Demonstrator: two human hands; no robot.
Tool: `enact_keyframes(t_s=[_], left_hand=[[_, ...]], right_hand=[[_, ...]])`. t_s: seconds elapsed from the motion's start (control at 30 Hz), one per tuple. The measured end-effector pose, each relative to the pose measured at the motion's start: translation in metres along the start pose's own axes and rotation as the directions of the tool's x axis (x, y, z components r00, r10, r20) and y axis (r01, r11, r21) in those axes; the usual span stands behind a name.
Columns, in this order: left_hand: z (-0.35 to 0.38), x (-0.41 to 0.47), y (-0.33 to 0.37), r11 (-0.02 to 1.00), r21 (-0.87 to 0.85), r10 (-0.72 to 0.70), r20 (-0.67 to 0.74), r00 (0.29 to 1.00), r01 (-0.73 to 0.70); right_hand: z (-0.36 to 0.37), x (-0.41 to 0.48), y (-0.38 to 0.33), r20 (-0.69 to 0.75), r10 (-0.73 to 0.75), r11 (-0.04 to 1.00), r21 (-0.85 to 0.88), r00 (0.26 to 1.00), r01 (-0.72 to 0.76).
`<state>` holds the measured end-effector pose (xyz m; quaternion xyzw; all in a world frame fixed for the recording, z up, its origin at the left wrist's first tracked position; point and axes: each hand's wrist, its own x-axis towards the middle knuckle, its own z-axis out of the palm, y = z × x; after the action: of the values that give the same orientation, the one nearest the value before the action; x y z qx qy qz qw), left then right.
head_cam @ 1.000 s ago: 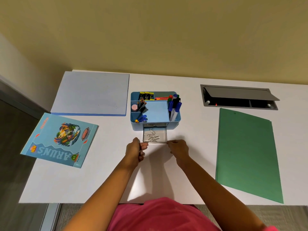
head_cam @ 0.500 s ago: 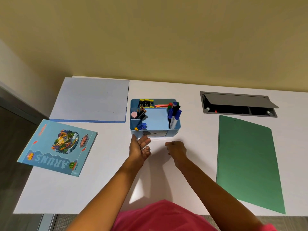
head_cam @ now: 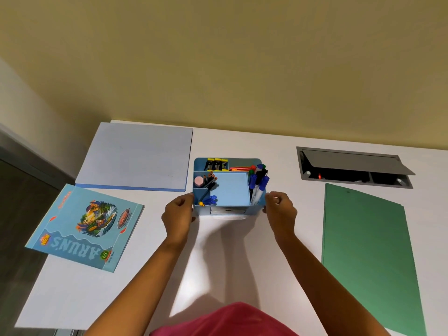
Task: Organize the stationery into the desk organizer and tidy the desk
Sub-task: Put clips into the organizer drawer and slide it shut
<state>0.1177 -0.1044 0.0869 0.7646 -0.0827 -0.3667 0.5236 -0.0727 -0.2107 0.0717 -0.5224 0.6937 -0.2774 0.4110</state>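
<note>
Blue organizer sits mid-desk, its front drawer, open a second ago, now shut. Left hand and right hand clasp its side walls, fingers curled. Stationery appears stowed; exercise book and green folder remain loose.

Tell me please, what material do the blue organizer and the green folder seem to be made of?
The blue organizer looks like moulded plastic with a matte finish: thin even walls, rounded corners. The green folder looks like thin matte card or paper: it lies flat, without shine. Neither is certain from the look alone.
</note>
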Motion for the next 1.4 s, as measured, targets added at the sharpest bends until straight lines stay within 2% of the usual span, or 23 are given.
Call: enact_keyframes(t_s=[0.2,0.3,0.37,0.63,0.87,1.0,1.17,1.4], left_hand=[[0.003,0.024,-0.003,0.979,0.193,0.063,0.010,0.998,-0.064],[0.005,0.033,-0.009,0.941,0.310,0.135,0.032,0.990,-0.138],[0.005,0.040,-0.015,0.936,0.310,0.167,0.035,0.985,-0.169],[0.013,0.073,0.006,0.928,0.274,0.233,0.101,0.967,-0.252],[0.031,0.122,0.060,0.916,0.276,0.285,0.064,0.956,-0.292],[0.041,0.157,0.072,0.922,0.291,0.254,0.039,0.966,-0.254],[0.049,0.191,0.070,0.912,0.347,0.227,0.012,0.974,-0.216],[0.060,0.201,0.083,0.910,0.344,0.239,0.017,0.971,-0.230]], right_hand=[[0.001,0.021,-0.010,0.203,0.056,0.942,-0.336,0.978,0.016],[0.002,0.029,-0.009,0.244,0.043,0.907,-0.416,0.969,0.065],[0.003,0.031,-0.008,0.268,0.005,0.886,-0.448,0.963,0.120],[0.011,0.047,-0.029,0.269,-0.026,0.893,-0.428,0.963,0.143],[0.044,0.094,-0.076,0.218,-0.081,0.931,-0.332,0.973,0.152],[0.064,0.119,-0.098,0.208,-0.073,0.948,-0.290,0.975,0.133],[0.082,0.141,-0.107,0.199,-0.005,0.943,-0.326,0.980,0.071],[0.091,0.154,-0.105,0.183,0.010,0.949,-0.311,0.983,0.049]])
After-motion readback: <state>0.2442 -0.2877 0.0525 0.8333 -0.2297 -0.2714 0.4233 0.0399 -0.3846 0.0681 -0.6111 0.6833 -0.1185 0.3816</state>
